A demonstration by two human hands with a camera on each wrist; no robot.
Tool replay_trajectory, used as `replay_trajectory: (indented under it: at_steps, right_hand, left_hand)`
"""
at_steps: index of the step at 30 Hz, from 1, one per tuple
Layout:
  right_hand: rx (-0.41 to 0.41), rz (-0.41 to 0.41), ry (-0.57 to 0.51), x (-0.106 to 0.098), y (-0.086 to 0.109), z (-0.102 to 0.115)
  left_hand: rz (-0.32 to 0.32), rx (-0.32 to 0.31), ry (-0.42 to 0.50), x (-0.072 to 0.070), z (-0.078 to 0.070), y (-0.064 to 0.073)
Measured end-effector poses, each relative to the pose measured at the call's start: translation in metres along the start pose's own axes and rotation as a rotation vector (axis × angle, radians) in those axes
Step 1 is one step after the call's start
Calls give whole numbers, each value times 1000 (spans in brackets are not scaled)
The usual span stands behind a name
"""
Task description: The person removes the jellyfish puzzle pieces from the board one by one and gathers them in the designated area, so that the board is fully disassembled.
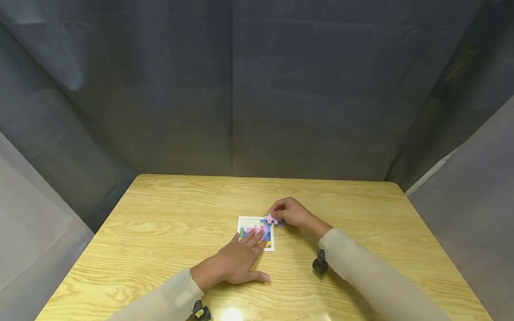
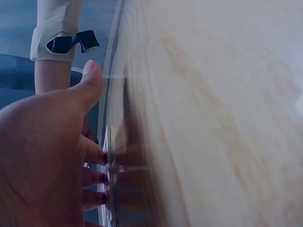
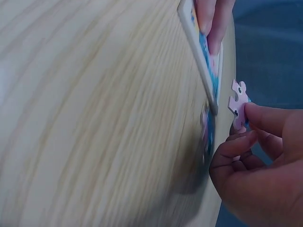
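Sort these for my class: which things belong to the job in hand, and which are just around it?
Part of the job:
puzzle tray, touched by the left hand
pink puzzle piece, held in the right hand

Just around it:
wooden table
dark curtain
black wrist cameras

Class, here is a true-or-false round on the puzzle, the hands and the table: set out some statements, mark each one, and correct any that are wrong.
1. The right hand holds a pink piece. True.
2. The left hand reaches onto the puzzle. True.
3. The puzzle is fully filled in. False: a bare patch shows at its far left.
4. The table has a wood grain. True.
5. The puzzle stands upright on the table. False: it lies flat.
6. The left hand is farther across the table than the right hand. False: the right hand is farther.
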State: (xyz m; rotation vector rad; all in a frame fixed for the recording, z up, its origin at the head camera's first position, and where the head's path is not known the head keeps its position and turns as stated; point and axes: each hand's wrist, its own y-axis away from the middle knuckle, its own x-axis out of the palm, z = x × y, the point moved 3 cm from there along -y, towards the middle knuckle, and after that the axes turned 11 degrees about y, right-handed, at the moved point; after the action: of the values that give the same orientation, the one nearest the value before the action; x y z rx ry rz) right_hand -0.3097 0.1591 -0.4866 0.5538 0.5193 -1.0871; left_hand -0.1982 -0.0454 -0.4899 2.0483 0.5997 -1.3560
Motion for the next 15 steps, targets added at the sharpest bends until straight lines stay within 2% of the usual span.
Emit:
replay_trajectory:
  at_steps: [15]
  right_hand:
    - [16,-46,79,-29,21,-33]
  left_hand:
    - [-3,-14,3,-1,-1,0]
